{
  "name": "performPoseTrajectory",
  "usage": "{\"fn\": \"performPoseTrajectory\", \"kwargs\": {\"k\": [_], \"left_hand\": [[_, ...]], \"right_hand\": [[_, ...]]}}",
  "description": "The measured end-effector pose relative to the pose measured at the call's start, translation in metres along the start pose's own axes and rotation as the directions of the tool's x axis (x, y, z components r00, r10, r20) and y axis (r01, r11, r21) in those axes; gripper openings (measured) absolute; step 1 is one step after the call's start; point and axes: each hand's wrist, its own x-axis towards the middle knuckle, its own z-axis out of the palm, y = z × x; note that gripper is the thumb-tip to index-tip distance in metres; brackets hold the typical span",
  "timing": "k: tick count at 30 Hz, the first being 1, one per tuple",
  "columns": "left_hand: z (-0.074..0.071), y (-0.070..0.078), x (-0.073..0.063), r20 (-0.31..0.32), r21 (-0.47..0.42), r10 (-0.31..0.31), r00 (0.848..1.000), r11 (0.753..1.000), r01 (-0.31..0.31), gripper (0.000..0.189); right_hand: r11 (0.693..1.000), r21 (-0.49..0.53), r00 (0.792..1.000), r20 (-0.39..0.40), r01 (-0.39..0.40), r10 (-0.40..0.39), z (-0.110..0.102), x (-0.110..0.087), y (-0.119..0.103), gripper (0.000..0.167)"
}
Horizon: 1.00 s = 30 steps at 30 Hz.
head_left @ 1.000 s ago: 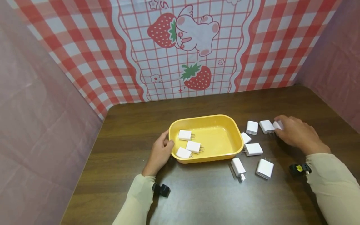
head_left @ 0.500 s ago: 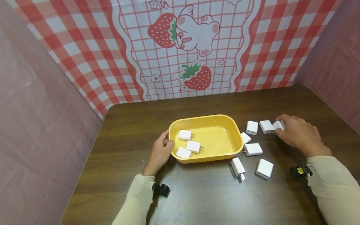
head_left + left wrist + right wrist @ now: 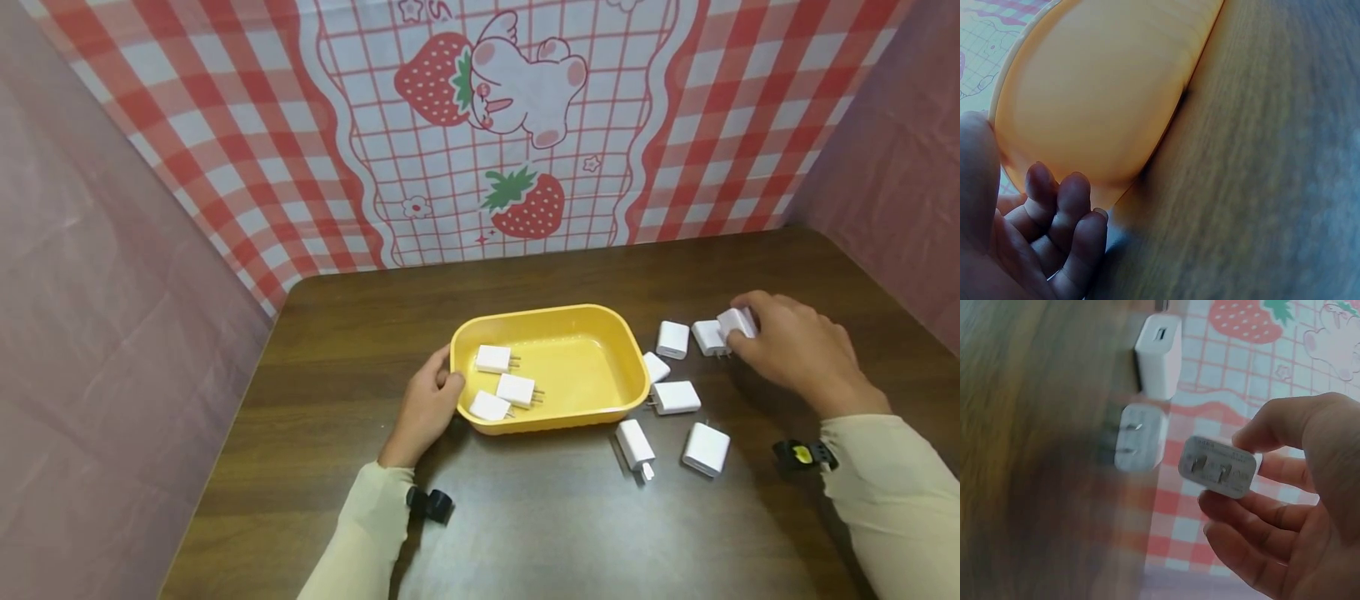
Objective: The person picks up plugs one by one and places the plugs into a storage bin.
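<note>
My left hand [image 3: 425,408] grips the left end of a yellow plastic tray [image 3: 555,315], thumb over the rim and fingers against the outer wall. Three white charger plugs lie in the tray's left half, one of them a charger [image 3: 492,359] near the back. At the right, my right hand [image 3: 795,346] pinches another white wall charger [image 3: 1219,467] between thumb and fingers. In the right wrist view its two metal prongs face the camera. Right beside it lies a second charger [image 3: 708,337], partly overlapped by the held one in the head view.
Several more white chargers lie on the brown wooden table [image 3: 525,517] right of the tray, among them a charger [image 3: 706,449] at the front and a charger [image 3: 635,446] by the tray's near right corner. A red checked cloth [image 3: 255,125] hangs behind the table.
My right hand has lifted the charger slightly and shifted it left, so it now overlaps its neighbour in view. My left hand and the tray have stayed in place.
</note>
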Motion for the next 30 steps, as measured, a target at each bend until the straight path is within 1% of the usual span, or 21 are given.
{"fn": "performPoseTrajectory", "kwargs": {"k": [5, 11, 20, 24, 27, 30], "left_hand": [[0.0, 0.0, 0.001, -0.005, 0.003, 0.012, 1.0, 1.0, -0.012, 0.056], [0.0, 0.0, 0.0, -0.012, -0.005, 0.03, 0.999, 1.0, -0.03, 0.055], [0.0, -0.001, 0.001, -0.014, -0.015, 0.04, 0.999, 0.999, -0.04, 0.055], [0.0, -0.001, 0.001, -0.014, -0.012, 0.044, 0.999, 0.999, -0.044, 0.054], [0.0, 0.0, 0.0, -0.01, -0.009, 0.035, 0.999, 0.999, -0.035, 0.055], [0.0, 0.0, -0.001, -0.007, -0.01, 0.025, 1.0, 1.0, -0.025, 0.055]], "right_hand": [[0.996, 0.089, 1.0, 0.014, -0.023, 0.021, -0.002, -0.001, -0.012, 0.053], [0.99, 0.141, 1.0, 0.011, -0.02, 0.019, 0.0, -0.003, -0.021, 0.052], [0.974, 0.229, 0.996, -0.082, 0.004, 0.015, 0.009, -0.007, -0.029, 0.048], [0.971, 0.24, 0.998, -0.067, 0.007, 0.009, 0.011, -0.008, -0.033, 0.048], [0.972, 0.235, 0.999, -0.037, 0.001, 0.008, 0.012, -0.01, -0.037, 0.05], [0.974, 0.228, 1.0, -0.027, 0.012, -0.007, 0.012, -0.012, -0.042, 0.051]]}}
